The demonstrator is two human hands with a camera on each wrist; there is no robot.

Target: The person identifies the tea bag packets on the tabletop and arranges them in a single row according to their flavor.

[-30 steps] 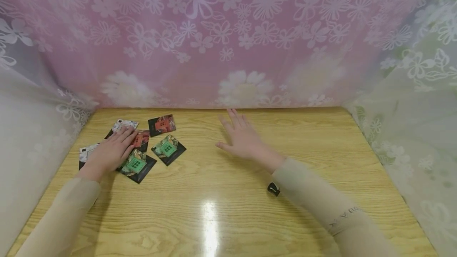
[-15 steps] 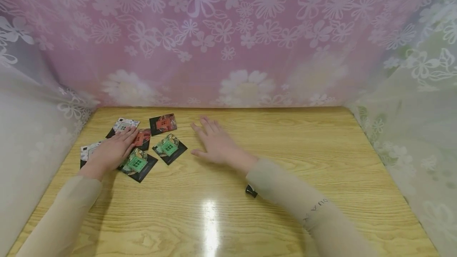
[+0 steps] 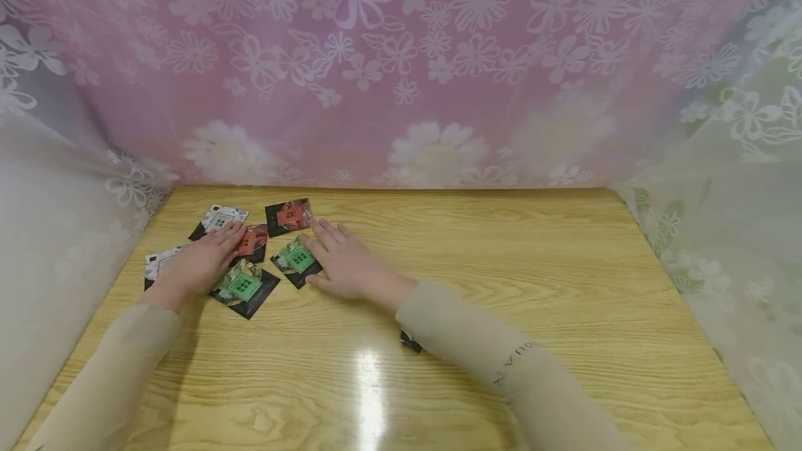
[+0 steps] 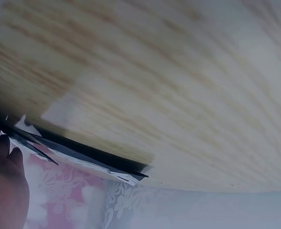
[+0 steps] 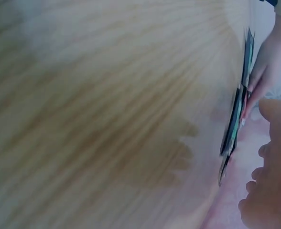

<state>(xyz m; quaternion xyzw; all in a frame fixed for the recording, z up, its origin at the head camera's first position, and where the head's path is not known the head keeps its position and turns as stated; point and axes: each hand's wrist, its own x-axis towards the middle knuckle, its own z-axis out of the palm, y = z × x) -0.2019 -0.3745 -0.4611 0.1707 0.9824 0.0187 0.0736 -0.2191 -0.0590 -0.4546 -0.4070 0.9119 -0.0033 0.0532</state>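
My left hand (image 3: 197, 263) lies flat with straight fingers over a group of small black packets at the table's left. Around it show a white-and-black packet (image 3: 219, 218), a red one (image 3: 253, 242), a green one (image 3: 244, 287) and another white one (image 3: 164, 256), partly hidden by the hand. My right hand (image 3: 347, 263), fingers spread, is over the right edge of a second green packet (image 3: 294, 257). Its fingertips come close to a second red packet (image 3: 289, 216); contact cannot be made out. In the right wrist view the packets (image 5: 236, 119) appear edge-on beyond the right hand (image 5: 269, 176).
The wooden table (image 3: 532, 249) stretches to the right. A pink floral curtain (image 3: 401, 89) hangs along its back edge, with pale curtains (image 3: 708, 228) at the sides. A small black object (image 3: 410, 341) shows beside the right sleeve.
My right hand has moved left from the middle of the table to the second green packet. The small black object shifted left with the right forearm. The left hand stayed on its packets.
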